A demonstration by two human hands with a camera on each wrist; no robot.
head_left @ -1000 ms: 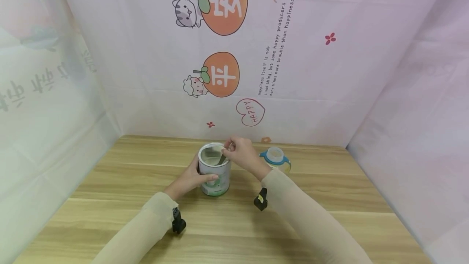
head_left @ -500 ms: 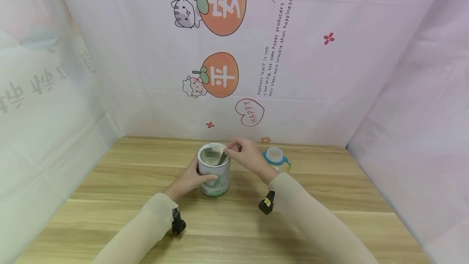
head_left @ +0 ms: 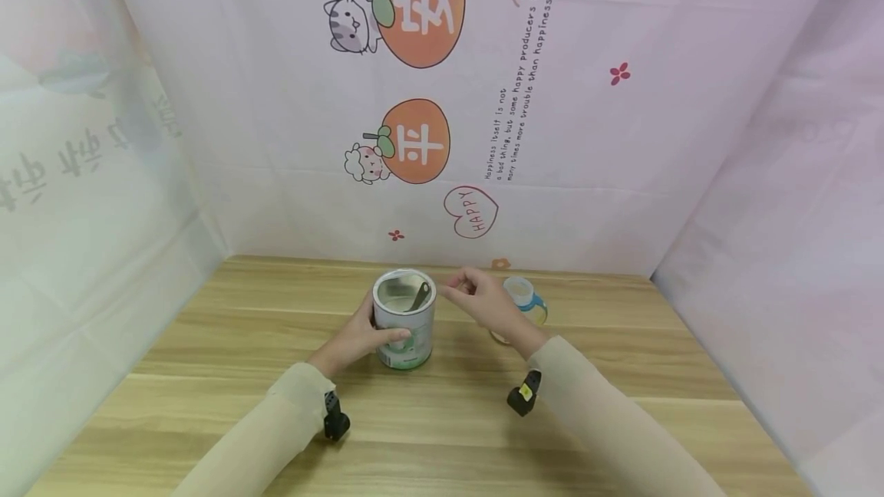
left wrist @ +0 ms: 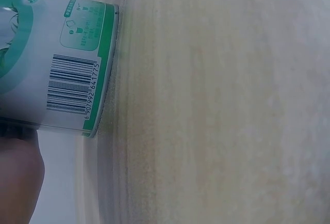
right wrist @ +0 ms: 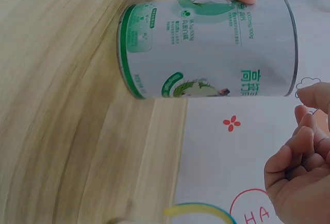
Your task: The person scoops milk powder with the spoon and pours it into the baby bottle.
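Observation:
A white and green milk powder can (head_left: 414,347) stands upright on the wooden table with its top open. My left hand (head_left: 354,343) grips it from the left, the thumb across its front. Inside, a dark spoon handle (head_left: 420,296) leans against the right side of the rim; the rest of the spoon is hidden. Just right of the rim is my right hand (head_left: 483,301), fingers loosely curled and holding nothing. The right wrist view shows those bent fingers (right wrist: 299,146) apart from the can (right wrist: 211,48). In the left wrist view the can's barcode side (left wrist: 75,82) faces the camera.
Partly behind my right wrist stands a bottle (head_left: 533,314) with a clear top and blue handles. Part of a blue and yellow handle (right wrist: 201,207) shows low in the right wrist view. Printed white cloth (head_left: 311,213) walls the table at back and sides.
My right hand has let go of the spoon handle and drawn back to the right, leaving it leaning in the can. My left hand and the can have stayed put.

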